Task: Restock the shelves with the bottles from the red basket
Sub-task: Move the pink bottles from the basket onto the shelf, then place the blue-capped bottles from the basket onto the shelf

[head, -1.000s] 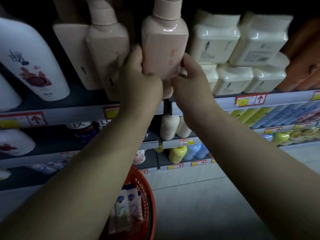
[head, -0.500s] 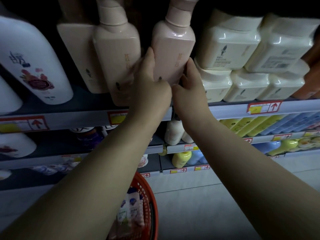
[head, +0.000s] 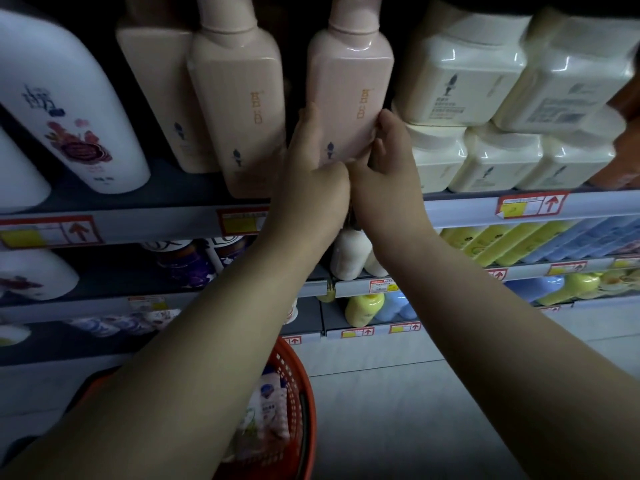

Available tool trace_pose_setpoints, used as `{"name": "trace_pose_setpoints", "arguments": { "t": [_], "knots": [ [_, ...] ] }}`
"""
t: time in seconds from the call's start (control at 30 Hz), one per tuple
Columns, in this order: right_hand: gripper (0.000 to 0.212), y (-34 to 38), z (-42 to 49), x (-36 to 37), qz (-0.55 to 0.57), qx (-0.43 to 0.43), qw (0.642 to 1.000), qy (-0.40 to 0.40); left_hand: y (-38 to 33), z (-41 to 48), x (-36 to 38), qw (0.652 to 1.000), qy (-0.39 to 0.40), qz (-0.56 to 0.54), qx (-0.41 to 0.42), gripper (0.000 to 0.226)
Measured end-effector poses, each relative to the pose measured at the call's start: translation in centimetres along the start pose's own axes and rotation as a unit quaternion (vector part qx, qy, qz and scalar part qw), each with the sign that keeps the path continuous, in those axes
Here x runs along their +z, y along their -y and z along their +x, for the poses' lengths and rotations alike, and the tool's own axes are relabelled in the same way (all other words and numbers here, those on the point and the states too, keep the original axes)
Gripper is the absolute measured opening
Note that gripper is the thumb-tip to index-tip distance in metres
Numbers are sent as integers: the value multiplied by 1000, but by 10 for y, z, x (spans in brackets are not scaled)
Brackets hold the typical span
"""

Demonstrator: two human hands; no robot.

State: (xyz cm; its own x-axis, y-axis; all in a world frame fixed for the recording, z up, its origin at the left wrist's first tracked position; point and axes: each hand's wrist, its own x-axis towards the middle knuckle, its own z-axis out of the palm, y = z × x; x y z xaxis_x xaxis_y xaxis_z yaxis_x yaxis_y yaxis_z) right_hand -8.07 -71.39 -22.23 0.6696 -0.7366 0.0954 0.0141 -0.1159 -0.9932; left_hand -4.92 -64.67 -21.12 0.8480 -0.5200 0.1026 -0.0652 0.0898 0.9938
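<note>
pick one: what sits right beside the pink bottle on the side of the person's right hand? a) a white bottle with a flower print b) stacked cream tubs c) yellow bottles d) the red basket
b: the pink bottle, held at its base by the left hand and right hand, has stacked cream tubs next to it on that side.

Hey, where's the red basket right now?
The red basket sits at the bottom centre of the head view, on the floor under the left forearm, below the shelves.
</note>
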Motion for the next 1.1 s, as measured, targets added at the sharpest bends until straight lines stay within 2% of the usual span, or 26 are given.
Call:
{"name": "trace_pose_setpoints", "arguments": {
  "t": [0.07, 0.13, 0.33, 0.5, 0.73, 0.83, 0.93, 1.0, 1.1],
  "knots": [
    [75, -1, -8, -2, -19, -5, 1000, -1, 2, -6, -5, 1000, 17, -9, -9, 68],
    [73, 5, -24, -6, -18, 7, 1000, -1, -3, -17, -9, 1000, 1, -12, -28, 66],
    [48, 6, -73, -17, 23, 39, 998, 43, -10, -67, -31, 997, -37, -2, -63, 53],
    [45, -17, -121, -5, 27, 69, 992, 100, 7, -110, -62, 992, -77, 28, -92, 64],
    [45, -60, -185, 33, 3, 121, 979, 167, 45, -158, -115, 984, -99, 18, -144, 49],
    [43, -70, -204, 57, -10, 143, 973, 179, 56, -168, -145, 980, -103, 8, -172, 28],
    [42, -82, -221, 85, -25, 162, 971, 175, 74, -178, -182, 978, -103, -1, -180, 40],
    [43, -90, -231, 104, -38, 174, 970, 168, 86, -185, -206, 977, -95, -4, -190, 41],
    [43, -104, -246, 129, -53, 191, 969, 150, 106, -191, -239, 969, -86, 11, -231, 58]
  ]
}}
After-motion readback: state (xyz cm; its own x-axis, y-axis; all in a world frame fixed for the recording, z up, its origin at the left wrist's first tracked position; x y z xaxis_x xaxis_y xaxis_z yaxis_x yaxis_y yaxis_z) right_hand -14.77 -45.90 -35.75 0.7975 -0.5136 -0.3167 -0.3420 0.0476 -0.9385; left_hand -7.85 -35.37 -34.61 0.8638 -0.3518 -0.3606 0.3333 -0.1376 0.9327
